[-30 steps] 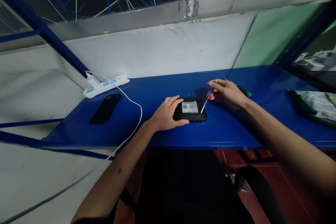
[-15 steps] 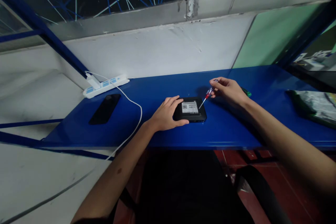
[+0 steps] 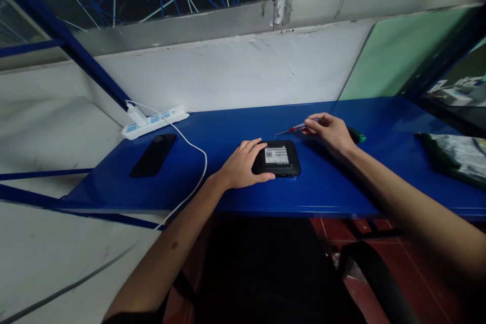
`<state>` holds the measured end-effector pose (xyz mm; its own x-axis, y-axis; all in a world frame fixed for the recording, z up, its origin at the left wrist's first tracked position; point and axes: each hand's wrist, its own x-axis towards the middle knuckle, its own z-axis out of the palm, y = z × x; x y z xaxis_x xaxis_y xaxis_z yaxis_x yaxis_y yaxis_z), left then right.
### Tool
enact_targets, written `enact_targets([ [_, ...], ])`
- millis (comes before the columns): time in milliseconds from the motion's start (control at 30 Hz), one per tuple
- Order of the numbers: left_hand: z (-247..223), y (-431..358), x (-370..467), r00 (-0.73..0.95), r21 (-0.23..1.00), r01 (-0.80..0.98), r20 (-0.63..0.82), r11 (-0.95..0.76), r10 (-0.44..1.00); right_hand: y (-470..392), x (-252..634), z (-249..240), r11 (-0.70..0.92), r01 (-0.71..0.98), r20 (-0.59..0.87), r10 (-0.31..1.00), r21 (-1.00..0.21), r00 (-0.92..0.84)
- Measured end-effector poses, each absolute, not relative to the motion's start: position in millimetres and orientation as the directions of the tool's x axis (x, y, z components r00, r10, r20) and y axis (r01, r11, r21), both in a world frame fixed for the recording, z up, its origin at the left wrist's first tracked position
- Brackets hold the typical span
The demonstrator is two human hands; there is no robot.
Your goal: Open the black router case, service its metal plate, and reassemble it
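Note:
A flat black device (image 3: 295, 159) with a white printed label lies on the blue table (image 3: 235, 199). My left hand (image 3: 245, 163) grips its left side, fingers over the far edge and thumb along the near edge. Above the table, right of the device, my right hand (image 3: 329, 132) holds a small screwdriver (image 3: 298, 127) by its handle. The shaft points left, with its tip beyond the far edge of the device and off its surface. Something small shows at the tip, too small to make out.
A black phone (image 3: 153, 155) lies at the left, near a white power strip (image 3: 155, 122) with a plugged charger and white cable (image 3: 205, 157). Behind my right hand is a green-ended object (image 3: 357, 135). A plastic packet (image 3: 457, 158) rests at the right.
The screwdriver tip has left the device's right side and swung left past its far edge, the shaft now nearly level. My left hand keeps its hold. The view has shifted slightly.

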<state>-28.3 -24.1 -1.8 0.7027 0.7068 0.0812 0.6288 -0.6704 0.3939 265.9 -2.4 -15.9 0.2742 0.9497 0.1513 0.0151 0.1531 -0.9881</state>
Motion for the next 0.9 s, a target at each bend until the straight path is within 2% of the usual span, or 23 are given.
enact_targets([
  [433, -4, -22, -29, 0.707, 0.398, 0.618, 0.096, -0.678, 0.701, -4, 264, -11, 0.163, -0.080, 0.136, 0.953, -0.983, 0.272],
  [667, -7, -22, -29, 0.706, 0.402, 0.605, 0.128, -0.687, 0.697, -21, 249, 0, 0.106, -0.241, 0.089, 0.993, -0.965, 0.080],
  [900, -4, -23, -28, 0.701, 0.374, 0.632, 0.099, -0.679, 0.707, -34, 232, 5, 0.086, -0.237, 0.094, 0.995, -0.968, -0.025],
])
